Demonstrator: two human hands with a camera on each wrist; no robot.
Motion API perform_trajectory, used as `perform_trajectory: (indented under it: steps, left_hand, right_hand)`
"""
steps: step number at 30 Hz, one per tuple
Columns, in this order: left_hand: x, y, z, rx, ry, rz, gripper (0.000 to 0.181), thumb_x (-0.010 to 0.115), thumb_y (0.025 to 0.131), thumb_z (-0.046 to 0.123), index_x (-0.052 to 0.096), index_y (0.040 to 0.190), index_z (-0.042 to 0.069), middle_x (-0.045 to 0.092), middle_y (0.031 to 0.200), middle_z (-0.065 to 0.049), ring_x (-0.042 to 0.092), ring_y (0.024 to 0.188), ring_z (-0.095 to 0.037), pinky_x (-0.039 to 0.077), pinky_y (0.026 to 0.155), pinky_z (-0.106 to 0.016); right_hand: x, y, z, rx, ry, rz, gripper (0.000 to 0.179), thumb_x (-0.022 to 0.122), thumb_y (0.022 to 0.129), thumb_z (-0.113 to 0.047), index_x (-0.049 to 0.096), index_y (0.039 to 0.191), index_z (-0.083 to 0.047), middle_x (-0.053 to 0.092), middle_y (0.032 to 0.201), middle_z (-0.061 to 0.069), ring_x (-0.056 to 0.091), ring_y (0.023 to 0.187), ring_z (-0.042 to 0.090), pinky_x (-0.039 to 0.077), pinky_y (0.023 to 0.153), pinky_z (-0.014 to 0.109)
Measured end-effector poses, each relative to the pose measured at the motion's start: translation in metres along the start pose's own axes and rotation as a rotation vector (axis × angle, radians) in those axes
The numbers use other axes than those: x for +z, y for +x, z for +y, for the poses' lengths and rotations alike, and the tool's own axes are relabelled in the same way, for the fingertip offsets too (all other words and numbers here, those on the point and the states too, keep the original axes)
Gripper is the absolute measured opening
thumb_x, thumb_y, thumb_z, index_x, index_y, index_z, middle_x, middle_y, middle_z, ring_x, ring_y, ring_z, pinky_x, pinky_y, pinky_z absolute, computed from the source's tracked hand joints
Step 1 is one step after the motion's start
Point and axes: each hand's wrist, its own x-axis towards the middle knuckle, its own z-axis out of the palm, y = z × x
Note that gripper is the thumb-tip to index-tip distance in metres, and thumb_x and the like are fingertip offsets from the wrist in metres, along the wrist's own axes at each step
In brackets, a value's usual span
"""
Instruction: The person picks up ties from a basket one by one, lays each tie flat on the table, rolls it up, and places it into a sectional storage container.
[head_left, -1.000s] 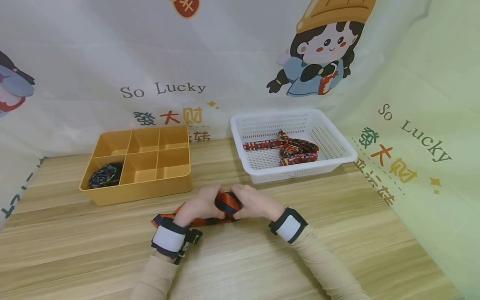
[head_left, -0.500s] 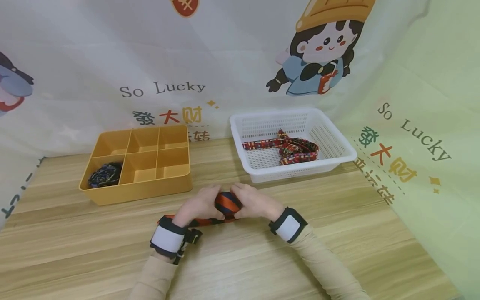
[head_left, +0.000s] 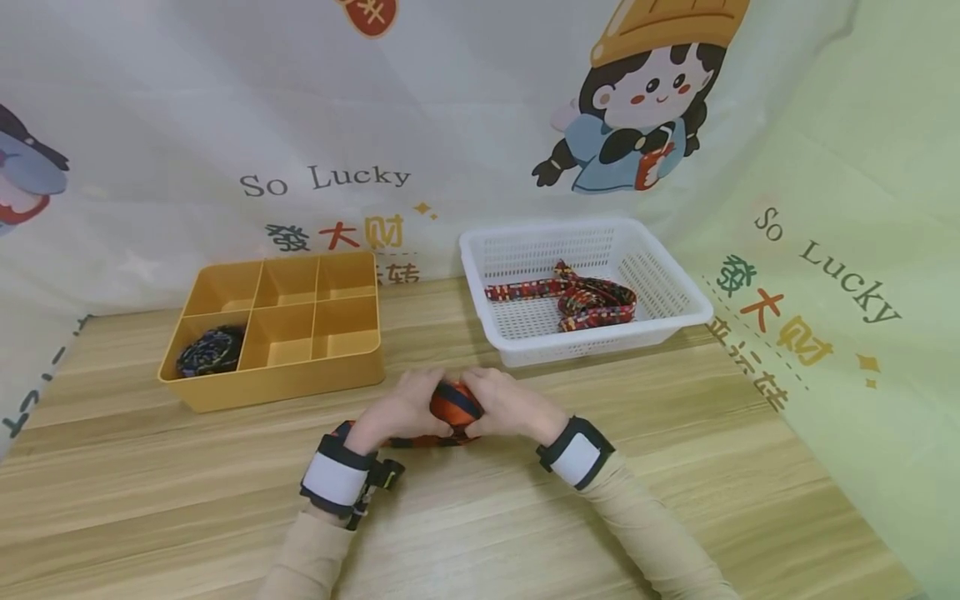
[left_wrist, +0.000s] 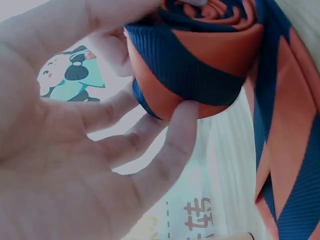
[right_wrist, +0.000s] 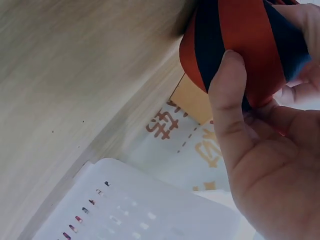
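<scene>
An orange and navy striped necktie is partly rolled into a thick coil between both hands. From the left side my left hand grips the coil with its fingers and thumb. My right hand holds the opposite side, its thumb and fingers curled round the roll. In the left wrist view the spiral layers of the necktie show, with a loose tail hanging beside the coil. The tail lies leftward, under my left wrist in the head view, where it is partly hidden. The right wrist view shows smooth outer stripes of the necktie.
A yellow compartment box stands behind on the left, with a dark rolled necktie in its front left compartment. A white perforated basket at the back right holds a loosely coiled red patterned necktie. A printed cloth backdrop encloses the table.
The stripes on the coil have turned between my hands. The loose tail has drawn in toward the right, so less of it shows left of my left wrist. Both hands stay in nearly the same place.
</scene>
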Motion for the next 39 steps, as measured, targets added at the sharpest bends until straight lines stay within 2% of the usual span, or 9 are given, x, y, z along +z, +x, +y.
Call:
perform_trajectory:
  steps: [5,11,14,18,22,25,29,33,39]
  left_hand:
    - [-0.001,0.002,-0.008,-0.018,-0.059,0.013,0.048,0.076,0.065,0.005,0.055,0.108,-0.003,0.063,0.101,-0.014,0.056,0.089,-0.024,0.047,0.077,-0.032]
    - [0.001,0.003,-0.021,-0.059,-0.232,-0.054,0.046,0.073,0.065,-0.005,0.050,0.104,0.000,0.062,0.097,-0.013,0.055,0.081,-0.020,0.046,0.068,-0.027]
    - [-0.001,0.002,-0.019,-0.028,-0.203,-0.077,0.055,0.077,0.068,0.000,0.049,0.116,-0.001,0.061,0.110,-0.016,0.058,0.094,-0.024,0.050,0.079,-0.034]
    - [-0.004,0.002,-0.011,0.017,-0.108,-0.028,0.061,0.080,0.068,0.007,0.052,0.122,-0.002,0.061,0.117,-0.017,0.057,0.106,-0.028,0.049,0.092,-0.041]
    - [-0.004,0.002,-0.012,0.000,-0.101,0.014,0.051,0.079,0.064,0.000,0.056,0.110,-0.003,0.065,0.102,-0.016,0.060,0.093,-0.025,0.051,0.081,-0.036]
    - [-0.002,0.003,-0.017,-0.022,-0.111,-0.001,0.047,0.078,0.062,-0.002,0.054,0.102,-0.001,0.064,0.093,-0.013,0.058,0.085,-0.022,0.048,0.073,-0.031]
    - [-0.001,0.003,-0.017,-0.001,-0.099,-0.027,0.050,0.081,0.063,0.003,0.052,0.104,0.000,0.062,0.096,-0.012,0.057,0.087,-0.021,0.048,0.077,-0.032]
    - [-0.001,0.002,-0.011,0.036,-0.090,0.003,0.059,0.084,0.064,0.012,0.053,0.112,-0.001,0.063,0.105,-0.013,0.059,0.096,-0.024,0.049,0.086,-0.037]
    - [-0.002,0.002,-0.009,0.010,-0.094,0.037,0.054,0.086,0.060,0.013,0.056,0.103,0.001,0.065,0.097,-0.012,0.059,0.088,-0.022,0.049,0.078,-0.033]
  right_hand:
    - [0.001,0.001,0.003,0.019,0.032,-0.002,0.055,0.082,0.070,-0.022,0.053,0.114,-0.004,0.062,0.105,0.009,0.061,0.089,0.016,0.051,0.074,0.024]
    - [0.001,0.002,0.005,-0.014,0.021,0.042,0.043,0.081,0.071,-0.021,0.057,0.103,-0.006,0.064,0.097,0.006,0.061,0.082,0.013,0.050,0.068,0.022]
    - [0.001,0.002,0.002,-0.023,-0.003,0.048,0.041,0.078,0.072,-0.018,0.058,0.106,-0.005,0.064,0.098,0.006,0.061,0.083,0.014,0.051,0.068,0.022]
    - [0.000,0.001,0.001,-0.018,-0.025,0.055,0.046,0.078,0.073,-0.018,0.058,0.112,-0.003,0.064,0.100,0.008,0.062,0.084,0.015,0.052,0.069,0.024]
    - [0.001,0.002,0.004,-0.005,0.028,0.031,0.053,0.082,0.070,-0.021,0.055,0.112,-0.004,0.064,0.103,0.009,0.062,0.087,0.016,0.052,0.073,0.025]
    - [0.002,0.002,0.007,0.000,0.059,0.021,0.054,0.083,0.068,-0.020,0.055,0.111,-0.006,0.064,0.104,0.008,0.062,0.090,0.015,0.051,0.076,0.024]
    - [0.002,0.002,0.005,-0.009,0.037,0.026,0.046,0.081,0.068,-0.014,0.057,0.107,-0.006,0.065,0.099,0.007,0.062,0.085,0.014,0.051,0.072,0.023]
    - [0.000,0.001,0.001,-0.003,0.011,0.030,0.043,0.080,0.069,-0.013,0.058,0.105,-0.006,0.066,0.096,0.006,0.061,0.082,0.013,0.050,0.069,0.022]
    - [0.001,0.001,0.004,-0.018,0.036,0.019,0.048,0.081,0.068,-0.015,0.056,0.107,-0.005,0.065,0.100,0.008,0.061,0.086,0.015,0.051,0.074,0.024]
